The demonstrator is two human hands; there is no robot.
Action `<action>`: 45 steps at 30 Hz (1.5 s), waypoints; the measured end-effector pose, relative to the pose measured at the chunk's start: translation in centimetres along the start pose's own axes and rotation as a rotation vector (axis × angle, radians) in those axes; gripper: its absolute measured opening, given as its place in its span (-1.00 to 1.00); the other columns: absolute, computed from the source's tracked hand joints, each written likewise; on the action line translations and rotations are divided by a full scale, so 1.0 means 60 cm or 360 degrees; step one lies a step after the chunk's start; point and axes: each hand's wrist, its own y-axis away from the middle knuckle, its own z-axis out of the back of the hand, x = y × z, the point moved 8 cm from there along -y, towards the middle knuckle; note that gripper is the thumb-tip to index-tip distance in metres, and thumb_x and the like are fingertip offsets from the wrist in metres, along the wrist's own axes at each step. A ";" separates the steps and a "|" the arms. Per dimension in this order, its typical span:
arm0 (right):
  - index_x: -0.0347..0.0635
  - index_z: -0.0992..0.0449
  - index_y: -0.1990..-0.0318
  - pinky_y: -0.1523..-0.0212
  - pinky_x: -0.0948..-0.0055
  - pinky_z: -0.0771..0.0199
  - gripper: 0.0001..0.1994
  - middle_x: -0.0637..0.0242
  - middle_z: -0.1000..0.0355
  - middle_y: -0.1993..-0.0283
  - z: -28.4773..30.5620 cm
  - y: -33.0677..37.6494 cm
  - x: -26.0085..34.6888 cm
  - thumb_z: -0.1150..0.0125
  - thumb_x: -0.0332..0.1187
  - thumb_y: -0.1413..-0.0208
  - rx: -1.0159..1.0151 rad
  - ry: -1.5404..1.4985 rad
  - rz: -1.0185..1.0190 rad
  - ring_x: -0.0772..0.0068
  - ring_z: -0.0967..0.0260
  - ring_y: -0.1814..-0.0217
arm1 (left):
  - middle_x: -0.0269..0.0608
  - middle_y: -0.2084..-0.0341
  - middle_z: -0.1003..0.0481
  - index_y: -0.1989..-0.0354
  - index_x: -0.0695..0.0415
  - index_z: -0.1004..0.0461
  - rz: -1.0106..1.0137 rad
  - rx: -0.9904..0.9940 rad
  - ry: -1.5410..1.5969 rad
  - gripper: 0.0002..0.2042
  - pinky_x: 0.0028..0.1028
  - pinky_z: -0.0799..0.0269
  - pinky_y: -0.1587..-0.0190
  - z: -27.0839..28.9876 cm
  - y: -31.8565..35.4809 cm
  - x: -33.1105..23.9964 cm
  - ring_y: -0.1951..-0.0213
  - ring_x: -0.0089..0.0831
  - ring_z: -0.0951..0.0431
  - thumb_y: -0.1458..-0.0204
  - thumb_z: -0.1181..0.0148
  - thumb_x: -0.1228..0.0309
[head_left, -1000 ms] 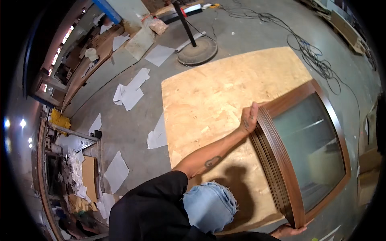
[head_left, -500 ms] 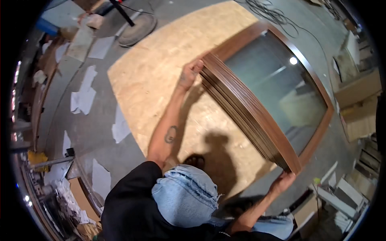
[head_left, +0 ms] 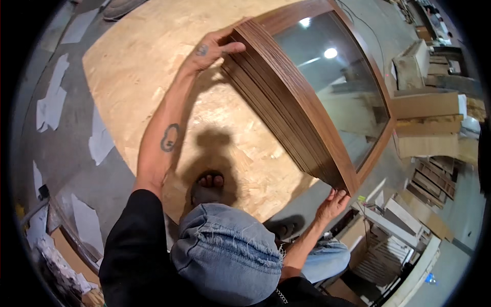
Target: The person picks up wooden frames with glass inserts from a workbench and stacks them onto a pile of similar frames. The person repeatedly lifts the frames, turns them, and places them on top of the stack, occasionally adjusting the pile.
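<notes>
A stack of brown wood-framed glass panels (head_left: 281, 117) lies on a chipboard sheet (head_left: 153, 41), several frames deep along its near side. The top panel (head_left: 312, 97) has a reflective glass pane. My left hand (head_left: 212, 48) grips the stack's far left corner, its thumb along the side and its other fingers partly hidden around the end. At the near right corner, my right hand (head_left: 331, 205) has its fingers bent against the top panel's end. How many frames each hand holds cannot be made out.
White paper scraps (head_left: 53, 97) litter the grey floor at left. Flattened cardboard (head_left: 427, 123) and wooden offcuts (head_left: 434, 176) lie at right. My sandalled foot (head_left: 208, 184) is on the chipboard, near my denim-covered knee (head_left: 225, 250). A cable (head_left: 358, 19) runs beyond the panels.
The view has shifted, so the panels and chipboard sit farther left and higher. My left thumb has moved from the top corner down onto the stack's side. My right hand stays at its corner.
</notes>
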 end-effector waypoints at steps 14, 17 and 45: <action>-0.25 -0.25 -0.12 0.01 0.39 -0.30 -0.63 0.32 -0.30 0.01 -0.032 0.004 0.023 0.00 -0.24 -0.25 -0.0043 -0.0040 -0.0018 0.49 -0.23 0.02 | -0.18 -0.09 -0.37 -0.15 -0.15 -0.36 -0.0160 -0.0209 -0.0395 -0.34 -0.15 -0.10 -0.27 0.022 -0.002 0.014 -0.19 -0.22 -0.29 0.20 -0.31 -0.04; -0.29 -0.14 -0.21 -0.20 0.19 -0.21 -0.48 0.13 -0.20 -0.19 -0.015 -0.006 0.028 -0.03 -0.18 -0.20 0.0212 -0.0140 -0.0114 0.23 -0.17 -0.20 | -0.13 -0.11 -0.35 -0.16 -0.21 -0.34 -0.0181 -0.0249 -0.0191 -0.33 0.00 -0.09 -0.25 0.008 0.015 0.003 -0.20 -0.13 -0.26 0.20 -0.28 -0.11; -0.05 -0.32 -0.08 -0.11 0.09 -0.34 -0.50 0.31 -0.38 0.04 0.005 -0.002 0.043 0.10 0.12 -0.18 0.0013 0.0171 -0.0603 0.33 -0.34 0.06 | -0.19 -0.09 -0.28 -0.04 -0.05 -0.41 -0.0511 -0.0970 0.0179 -0.55 -0.11 -0.13 -0.24 -0.033 0.074 0.056 -0.19 -0.22 -0.22 -0.04 -0.10 -0.02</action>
